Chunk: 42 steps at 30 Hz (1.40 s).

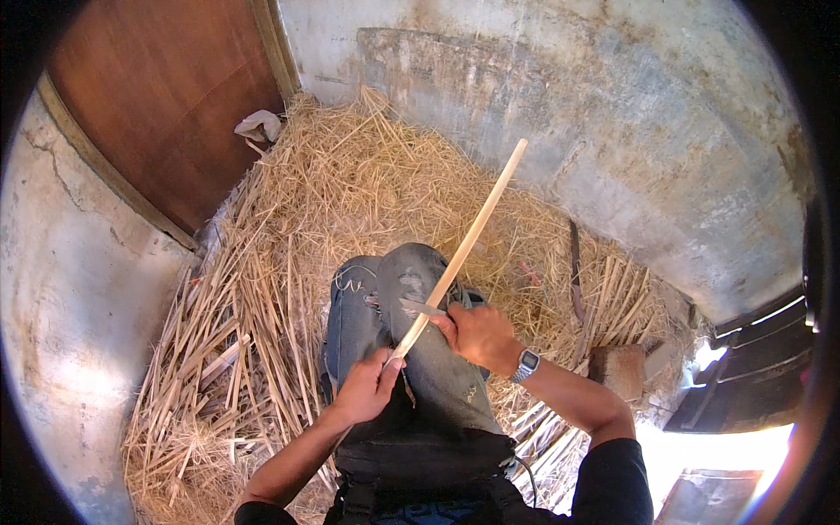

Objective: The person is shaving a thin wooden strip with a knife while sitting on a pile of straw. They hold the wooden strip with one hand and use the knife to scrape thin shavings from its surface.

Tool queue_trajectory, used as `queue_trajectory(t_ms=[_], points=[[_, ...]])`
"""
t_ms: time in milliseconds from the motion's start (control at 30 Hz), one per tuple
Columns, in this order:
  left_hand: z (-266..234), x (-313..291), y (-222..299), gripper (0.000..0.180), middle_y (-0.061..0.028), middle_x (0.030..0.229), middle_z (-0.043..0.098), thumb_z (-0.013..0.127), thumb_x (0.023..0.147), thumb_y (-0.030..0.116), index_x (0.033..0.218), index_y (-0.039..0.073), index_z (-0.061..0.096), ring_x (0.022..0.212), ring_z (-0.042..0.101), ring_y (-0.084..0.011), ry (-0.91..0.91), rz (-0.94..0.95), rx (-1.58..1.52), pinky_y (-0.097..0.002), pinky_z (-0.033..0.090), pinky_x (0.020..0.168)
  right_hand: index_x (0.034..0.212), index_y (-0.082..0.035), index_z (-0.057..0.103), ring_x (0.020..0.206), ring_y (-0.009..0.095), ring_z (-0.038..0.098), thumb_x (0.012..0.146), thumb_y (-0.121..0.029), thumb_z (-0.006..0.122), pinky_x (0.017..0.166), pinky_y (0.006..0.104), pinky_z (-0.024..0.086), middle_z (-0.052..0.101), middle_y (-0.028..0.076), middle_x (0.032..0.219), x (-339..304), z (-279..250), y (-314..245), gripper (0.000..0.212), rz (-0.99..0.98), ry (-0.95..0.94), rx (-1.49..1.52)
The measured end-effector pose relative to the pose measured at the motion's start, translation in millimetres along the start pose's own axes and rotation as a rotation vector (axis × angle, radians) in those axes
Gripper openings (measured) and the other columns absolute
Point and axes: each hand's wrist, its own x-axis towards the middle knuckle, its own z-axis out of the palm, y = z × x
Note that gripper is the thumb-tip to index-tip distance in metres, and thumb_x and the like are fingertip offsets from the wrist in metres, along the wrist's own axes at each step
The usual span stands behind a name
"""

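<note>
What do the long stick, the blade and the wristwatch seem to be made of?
Stick: likely wood or bamboo, bare and smooth, judging by its pale yellow, unpainted look.
Blade: probably metal, dull grey, thin and flat.
Wristwatch: silvery, shiny, apparently metal, though coated plastic is possible.

Stained wall [612,114], brown door [166,105]

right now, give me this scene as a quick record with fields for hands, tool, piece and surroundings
left hand: left hand grips the stick near its lower end
right hand: right hand holds the knife; watch on that wrist
tool: knife, blade across the stick
piece: pale, long stick, slanting up to the right over the legs
floor: straw ahead, loose strips to the left
behind: brown door upper left, stained wall upper right
</note>
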Motion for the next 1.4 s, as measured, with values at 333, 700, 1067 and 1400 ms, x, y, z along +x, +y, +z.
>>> queue_trajectory(t_ms=[333, 700, 1067, 1400], points=[[-26, -31, -12, 0.026, 0.0005, 0.061, 0.051, 0.050, 0.109, 0.027, 0.104, 0.005, 0.062, 0.054, 0.050, -0.0090, -0.054, -0.012, -0.044, -0.0296, 0.042, 0.052, 0.077, -0.010, 0.060, 0.049, 0.039, 0.063, 0.100, -0.053, 0.056, 0.045, 0.0501, 0.050, 0.058, 0.016, 0.052, 7, 11, 7, 0.049, -0.073, 0.060, -0.008], [-59, -112, -36, 0.024, -0.0102, 0.061, 0.057, 0.053, 0.107, 0.024, 0.104, 0.003, 0.065, 0.053, 0.059, -0.0206, -0.179, -0.223, -0.001, -0.0362, 0.046, 0.054, 0.091, -0.005, 0.065, 0.061, 0.041, 0.067, 0.105, -0.046, 0.047, 0.053, 0.0518, 0.053, 0.068, 0.022, 0.072, 82, -30, 173, 0.047, 0.313, 0.251, -0.270], [-24, -61, -29, 0.028, 0.0020, 0.069, 0.049, 0.049, 0.110, 0.028, 0.111, 0.004, 0.063, 0.062, 0.046, -0.0072, -0.189, -0.122, -0.248, -0.0266, 0.039, 0.058, 0.087, -0.004, 0.060, 0.061, 0.045, 0.063, 0.105, -0.036, 0.050, 0.055, 0.0540, 0.049, 0.063, 0.023, 0.066, 62, -28, 98, 0.038, 0.190, 0.209, 0.049], [-10, -50, -29, 0.031, 0.0050, 0.066, 0.046, 0.048, 0.110, 0.035, 0.103, 0.007, 0.058, 0.057, 0.043, -0.0053, -0.214, -0.262, -0.422, -0.0245, 0.036, 0.053, 0.088, -0.008, 0.061, 0.055, 0.039, 0.066, 0.103, -0.049, 0.049, 0.050, 0.0518, 0.052, 0.062, 0.017, 0.059, -4, -11, 11, 0.046, -0.117, -0.152, 0.022]])
